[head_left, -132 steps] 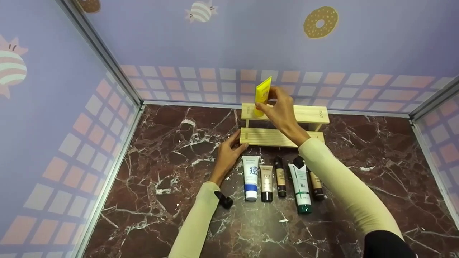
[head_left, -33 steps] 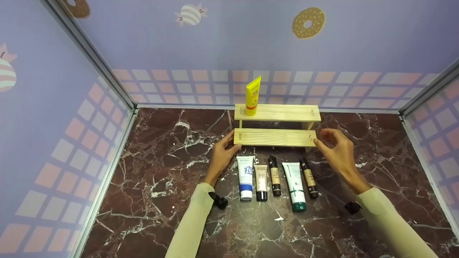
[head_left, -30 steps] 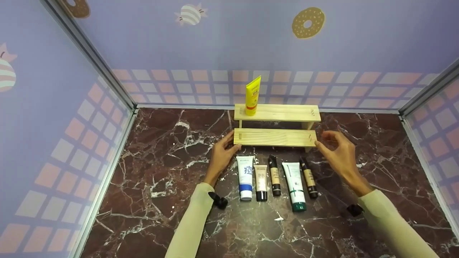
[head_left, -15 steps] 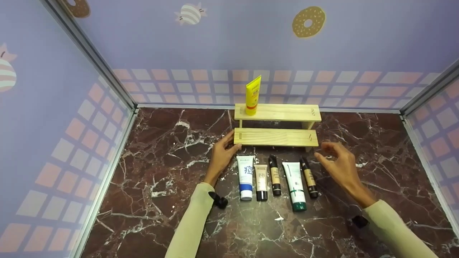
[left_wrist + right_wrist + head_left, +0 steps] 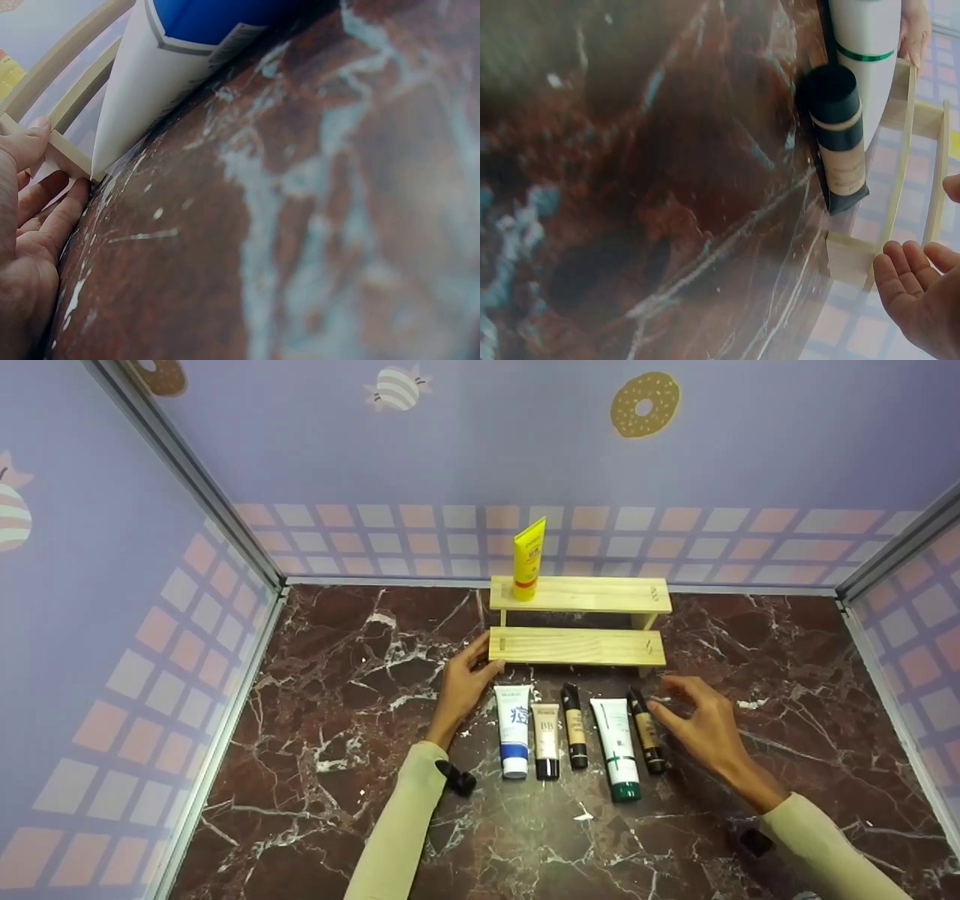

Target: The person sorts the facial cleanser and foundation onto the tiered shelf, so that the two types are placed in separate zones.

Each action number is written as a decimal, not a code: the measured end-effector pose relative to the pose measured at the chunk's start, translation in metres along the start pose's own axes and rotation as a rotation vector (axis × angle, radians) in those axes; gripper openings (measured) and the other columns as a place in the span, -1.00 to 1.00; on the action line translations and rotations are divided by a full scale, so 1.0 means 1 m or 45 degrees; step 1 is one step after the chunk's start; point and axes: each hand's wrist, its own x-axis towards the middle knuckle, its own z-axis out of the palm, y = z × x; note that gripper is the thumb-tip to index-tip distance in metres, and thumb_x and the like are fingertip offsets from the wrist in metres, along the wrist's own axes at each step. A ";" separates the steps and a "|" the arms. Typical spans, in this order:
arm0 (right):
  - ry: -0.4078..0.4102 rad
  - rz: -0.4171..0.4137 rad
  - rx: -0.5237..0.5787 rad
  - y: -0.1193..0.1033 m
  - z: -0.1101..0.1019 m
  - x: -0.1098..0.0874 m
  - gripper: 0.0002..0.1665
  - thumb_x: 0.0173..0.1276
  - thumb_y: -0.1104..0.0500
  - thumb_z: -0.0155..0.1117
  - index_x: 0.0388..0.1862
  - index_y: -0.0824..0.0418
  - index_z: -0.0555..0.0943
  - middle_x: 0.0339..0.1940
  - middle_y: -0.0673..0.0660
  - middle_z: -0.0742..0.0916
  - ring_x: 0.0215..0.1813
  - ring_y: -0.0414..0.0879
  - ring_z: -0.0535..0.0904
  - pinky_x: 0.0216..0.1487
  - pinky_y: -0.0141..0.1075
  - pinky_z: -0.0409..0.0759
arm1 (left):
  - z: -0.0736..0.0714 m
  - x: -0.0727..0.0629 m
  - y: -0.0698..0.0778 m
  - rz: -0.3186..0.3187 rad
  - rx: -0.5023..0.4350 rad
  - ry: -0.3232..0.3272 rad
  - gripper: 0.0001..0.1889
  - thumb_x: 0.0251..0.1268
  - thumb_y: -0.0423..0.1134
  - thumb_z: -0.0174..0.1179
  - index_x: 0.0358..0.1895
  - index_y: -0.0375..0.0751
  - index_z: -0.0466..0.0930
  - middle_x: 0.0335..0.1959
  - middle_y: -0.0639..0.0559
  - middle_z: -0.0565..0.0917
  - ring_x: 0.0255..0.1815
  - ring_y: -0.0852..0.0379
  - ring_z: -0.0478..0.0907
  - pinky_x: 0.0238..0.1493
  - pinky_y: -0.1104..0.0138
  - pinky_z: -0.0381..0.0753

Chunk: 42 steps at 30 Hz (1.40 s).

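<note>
A two-tier wooden rack (image 5: 577, 646) stands near the back wall. My left hand (image 5: 463, 690) holds the left end of its lower shelf; the thumb (image 5: 30, 142) lies at the shelf's edge and the fingers reach by its support. On the upper shelf's left end a yellow squeeze tube (image 5: 528, 561) stands upright on its cap. My right hand (image 5: 705, 724) hovers beside the rightmost black-and-beige tube (image 5: 646, 733), fingers loosely bent and holding nothing. In the right wrist view that tube (image 5: 845, 161) lies apart from the fingers (image 5: 900, 274).
In a row before the rack lie a white-and-blue tube (image 5: 514, 731), a beige BB tube (image 5: 547, 741), another black-and-beige tube (image 5: 575, 727) and a white-and-green tube (image 5: 616, 750). The tabletop (image 5: 360, 750) is dark red marble, with patterned walls (image 5: 420, 450) around it.
My right hand has let go of the yellow tube, which now stands on the upper shelf, and has moved down from the rack's right end toward the rightmost tube. My left hand stays on the rack.
</note>
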 end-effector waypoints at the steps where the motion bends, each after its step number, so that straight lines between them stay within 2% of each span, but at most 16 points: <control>1: -0.011 -0.004 0.000 0.000 0.001 -0.002 -0.47 0.28 0.36 0.69 0.19 0.46 0.73 0.01 0.35 0.82 0.00 0.28 0.78 0.07 0.05 0.75 | 0.000 0.000 0.000 -0.004 0.005 0.000 -0.29 0.48 -0.30 0.49 0.62 -0.33 0.45 0.38 -0.29 0.69 0.44 -0.18 0.65 0.48 0.10 0.62; 6: -0.062 -0.029 0.005 -0.003 0.006 -0.011 -0.48 0.25 0.37 0.70 0.16 0.47 0.73 -0.04 0.32 0.83 -0.04 0.22 0.79 0.05 -0.05 0.80 | 0.000 0.000 0.001 -0.007 0.002 0.000 -0.27 0.47 -0.30 0.50 0.63 -0.33 0.44 0.39 -0.28 0.69 0.43 -0.17 0.66 0.47 0.09 0.62; 13: -0.119 -0.019 0.070 -0.008 0.012 -0.023 -0.49 0.26 0.36 0.69 0.15 0.48 0.73 -0.07 0.26 0.82 -0.10 0.18 0.80 -0.04 0.07 0.84 | 0.000 0.000 -0.001 0.023 -0.025 -0.004 -0.28 0.48 -0.32 0.48 0.62 -0.36 0.44 0.36 -0.30 0.71 0.43 -0.18 0.65 0.47 0.02 0.62; 20: -0.183 0.000 0.068 -0.013 0.015 -0.028 -0.46 0.24 0.36 0.71 0.17 0.48 0.72 -0.06 0.27 0.83 -0.09 0.15 0.81 -0.01 0.02 0.85 | 0.001 0.000 -0.001 0.003 -0.029 0.013 -0.28 0.48 -0.31 0.50 0.61 -0.41 0.44 0.36 -0.31 0.71 0.41 -0.17 0.67 0.46 0.08 0.63; 27: -0.188 0.036 0.104 -0.021 0.018 -0.032 -0.49 0.22 0.42 0.69 0.14 0.47 0.73 -0.12 0.24 0.83 -0.22 0.06 0.79 -0.15 -0.17 0.85 | 0.001 0.001 0.000 -0.013 -0.032 0.026 -0.30 0.46 -0.33 0.51 0.59 -0.36 0.48 0.34 -0.31 0.72 0.40 -0.17 0.68 0.45 0.10 0.64; 34: -0.225 0.093 0.188 -0.028 0.025 -0.038 -0.56 0.26 0.41 0.68 0.09 0.46 0.75 -0.17 0.21 0.83 -0.26 -0.10 0.79 -0.18 -0.36 0.81 | 0.002 0.000 0.000 -0.007 -0.085 0.035 -0.31 0.44 -0.36 0.51 0.58 -0.40 0.49 0.35 -0.38 0.69 0.42 -0.28 0.65 0.47 -0.06 0.61; 42: -0.242 0.097 0.170 -0.030 0.030 -0.040 -0.56 0.24 0.43 0.68 0.08 0.48 0.73 -0.15 0.24 0.82 -0.26 0.00 0.80 -0.19 -0.21 0.86 | 0.001 0.000 0.000 0.013 -0.048 0.008 -0.28 0.47 -0.36 0.49 0.60 -0.45 0.43 0.35 -0.36 0.70 0.41 -0.24 0.66 0.43 -0.02 0.66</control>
